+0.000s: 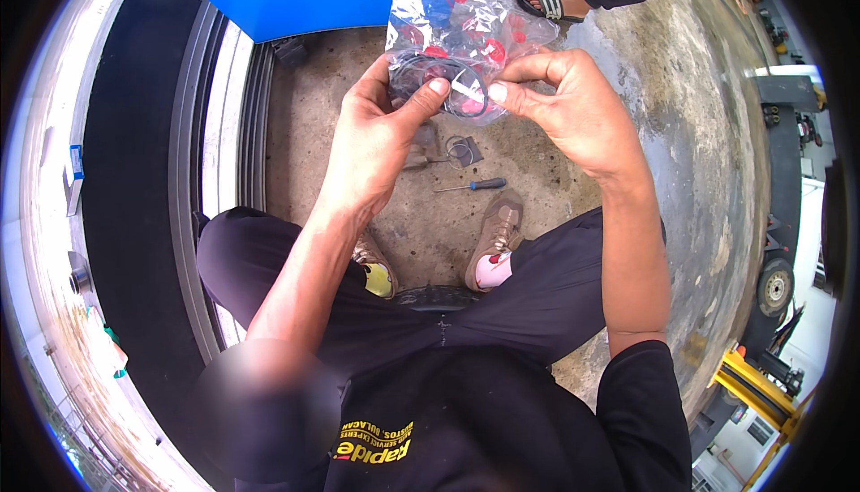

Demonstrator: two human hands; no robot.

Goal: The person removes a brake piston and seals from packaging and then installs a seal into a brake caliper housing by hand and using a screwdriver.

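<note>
A clear plastic bag (421, 16) with red printing is held up in front of me between both hands. Thin dark rings (485, 89), like rubber O-rings, show at its lower part; whether they lie inside or against the outside I cannot tell. My left hand (381, 116) grips the bag's left side, thumb on the front over the rings. At the right, my right hand (564, 102) pinches the bag's edge beside the rings between thumb and forefinger.
On the concrete floor between my feet lie a screwdriver (484, 185) with a blue handle and a ring on a small dark piece (466, 150). A blue panel (305, 0) stands ahead. Another person's sandalled feet (548, 4) are at the far right. A metal-edged ledge (235, 116) runs along my left.
</note>
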